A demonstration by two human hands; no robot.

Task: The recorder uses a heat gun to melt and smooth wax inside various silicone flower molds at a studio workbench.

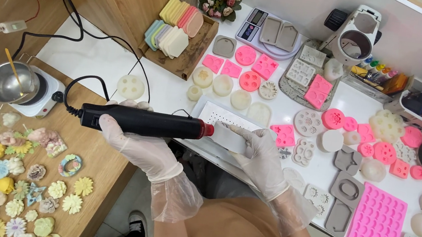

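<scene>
The left hand (133, 143), in a thin clear glove, is wrapped around the black body of a heat gun (141, 122) and holds it level, with its red nozzle end pointing to the person's right. A black cord runs from the tool's rear up across the surface toward a wall plug. The right hand (258, 152), gloved the same way, is closed on a small pale grey mould (230, 136) and keeps it right at the nozzle tip — the two look to be touching or nearly so. Both are held just above the near edge of the white surface (93, 55), in front of a white perforated tray (222, 116).

Beyond them lie many silicone moulds, pink, white and grey; a large pink mould with rows of cavities (377, 221) sits to the right. To the left, on a wooden surface (99, 166), a metal pot (6, 85) stands on a small white hotplate, and below it are scattered small cast flowers in yellow, white and pink.
</scene>
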